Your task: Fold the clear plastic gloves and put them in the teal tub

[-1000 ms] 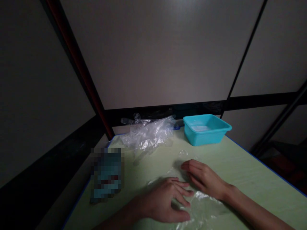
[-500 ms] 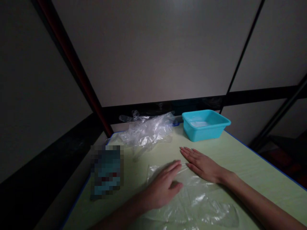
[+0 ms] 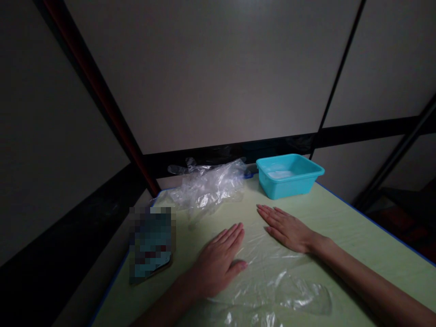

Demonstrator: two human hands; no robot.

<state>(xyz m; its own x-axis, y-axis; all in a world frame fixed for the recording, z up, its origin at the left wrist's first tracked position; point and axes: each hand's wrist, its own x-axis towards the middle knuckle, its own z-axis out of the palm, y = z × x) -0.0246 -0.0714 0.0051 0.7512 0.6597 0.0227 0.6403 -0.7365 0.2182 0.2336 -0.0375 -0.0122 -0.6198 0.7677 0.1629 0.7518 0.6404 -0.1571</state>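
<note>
A clear plastic glove (image 3: 272, 281) lies spread on the pale green table, its lower part running off the bottom of the view. My left hand (image 3: 218, 261) rests flat over its left side, fingers stretched out and thumb apart. On the glove's upper right edge, my right hand (image 3: 288, 229) lies palm down with its fingers extended. Neither hand grips anything. Behind them, a crumpled heap of clear plastic gloves (image 3: 213, 186) sits at the table's far left edge.
A turquoise plastic basin (image 3: 289, 177) with something whitish inside stands at the far right of the table (image 3: 357, 245). At the left edge lies a blurred-out, greenish flat item (image 3: 151, 245). Pale wall panels (image 3: 221, 81) rise close behind the table.
My left hand has slid left across the plastic, its fingers now pressed flatter. My right hand stays almost in place. The view has shifted slightly.
</note>
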